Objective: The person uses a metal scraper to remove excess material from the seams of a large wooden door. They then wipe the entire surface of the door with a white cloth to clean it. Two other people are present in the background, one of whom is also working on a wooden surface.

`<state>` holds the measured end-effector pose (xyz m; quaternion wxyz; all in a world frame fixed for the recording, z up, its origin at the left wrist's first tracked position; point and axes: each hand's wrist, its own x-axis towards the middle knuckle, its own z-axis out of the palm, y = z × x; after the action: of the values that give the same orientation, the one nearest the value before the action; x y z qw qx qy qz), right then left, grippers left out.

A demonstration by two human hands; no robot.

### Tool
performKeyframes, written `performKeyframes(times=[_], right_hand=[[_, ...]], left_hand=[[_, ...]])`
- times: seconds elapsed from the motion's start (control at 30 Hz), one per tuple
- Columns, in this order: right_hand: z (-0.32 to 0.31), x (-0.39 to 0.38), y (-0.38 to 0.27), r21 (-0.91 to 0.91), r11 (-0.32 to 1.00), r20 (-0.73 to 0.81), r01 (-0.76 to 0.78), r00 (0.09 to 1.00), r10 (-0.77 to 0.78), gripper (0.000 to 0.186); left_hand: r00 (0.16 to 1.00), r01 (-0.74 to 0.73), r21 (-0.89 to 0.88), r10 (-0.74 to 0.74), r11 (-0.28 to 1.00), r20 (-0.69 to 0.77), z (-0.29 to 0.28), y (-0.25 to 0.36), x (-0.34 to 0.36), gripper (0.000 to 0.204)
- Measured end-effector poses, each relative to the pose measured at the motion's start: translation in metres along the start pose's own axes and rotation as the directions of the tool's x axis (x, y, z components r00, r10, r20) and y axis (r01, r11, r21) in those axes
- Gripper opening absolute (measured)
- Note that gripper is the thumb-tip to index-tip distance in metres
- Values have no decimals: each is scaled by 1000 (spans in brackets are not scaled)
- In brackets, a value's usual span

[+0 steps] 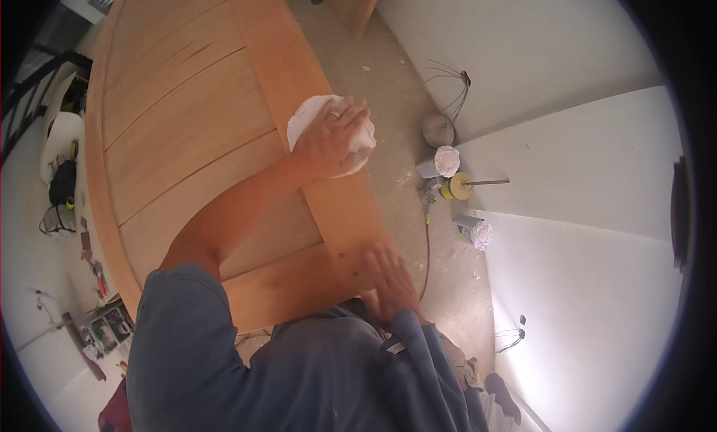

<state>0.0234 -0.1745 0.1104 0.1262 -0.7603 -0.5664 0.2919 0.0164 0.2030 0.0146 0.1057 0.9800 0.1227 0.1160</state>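
Observation:
A wooden panel door (pixel 187 96) lies flat in front of me, with grooved boards inside a smooth frame. My left hand (pixel 334 139) is pressed over a white cloth pad (pixel 302 116) on the right-hand rail, its fingers spread across the pad and gripping it. My right hand (pixel 390 283) is at the near right corner of the door, beside two small holes, with its fingers stretched out and somewhat blurred.
Along the right wall stand cans with white crumpled covers (pixel 447 161), a yellow can (pixel 461 187) with a stick, a grey bucket (pixel 439 130) and a spray gun with hose (pixel 429 197). Loose wall wires (pixel 463 79) stick out. Assorted tools (pixel 104 331) lie at left.

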Motion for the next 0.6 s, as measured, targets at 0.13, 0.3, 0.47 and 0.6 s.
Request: performKeyframes(times=[0.13, 0.3, 0.47, 0.6], right_hand=[[3, 98, -7, -149, 977, -147, 154, 973, -176, 82], [23, 99, -32, -118, 989, -232, 93, 965, -119, 83], [39, -25, -30, -105, 992, 76, 75, 995, -67, 88], [43, -70, -10, -184, 982, 157, 52, 987, -23, 90]], left_hand=[[985, 171, -41, -170, 984, 31, -11, -44, 20, 82], [915, 399, 225, -403, 889, -30, -15, -130, 46, 89], [920, 391, 229, -386, 892, -65, 2, -65, 28, 91], [947, 319, 101, -314, 942, -66, 17, 23, -9, 89]])
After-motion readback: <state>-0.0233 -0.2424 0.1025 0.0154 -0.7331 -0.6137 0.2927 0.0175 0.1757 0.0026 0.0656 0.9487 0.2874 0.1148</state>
